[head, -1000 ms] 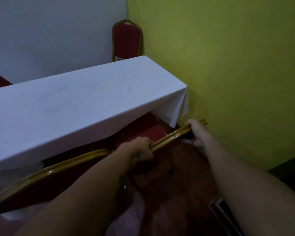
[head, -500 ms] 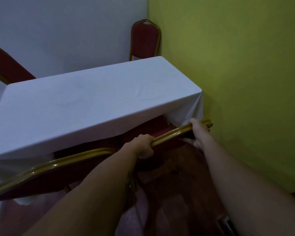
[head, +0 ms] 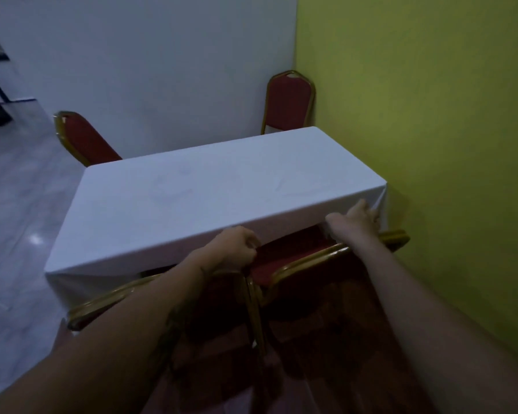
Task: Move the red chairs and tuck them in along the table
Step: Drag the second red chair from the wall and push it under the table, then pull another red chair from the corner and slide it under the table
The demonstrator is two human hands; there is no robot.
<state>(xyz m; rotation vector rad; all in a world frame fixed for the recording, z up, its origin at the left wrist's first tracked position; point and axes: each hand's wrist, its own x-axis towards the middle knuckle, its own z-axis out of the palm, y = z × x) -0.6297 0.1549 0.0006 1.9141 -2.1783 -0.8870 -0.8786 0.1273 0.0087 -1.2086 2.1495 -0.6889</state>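
Left hand [head: 237, 246] fisted — grip unclear — right hand [head: 360, 216] open on draped white tablecloth [head: 192, 198].

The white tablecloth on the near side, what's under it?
Under the white tablecloth's lifted near edge shows the red seat of a gold-framed chair, between the left hand and right hand. The table's legs and the seat's front are covered.

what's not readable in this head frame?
- Near-side chairs: seats and legs hidden by the tablecloth and both arms.
- Left hand: what it grips is too dark to tell.
- Far chairs: seats hidden by the table.
- Right hand: fingertips merge with the cloth edge.
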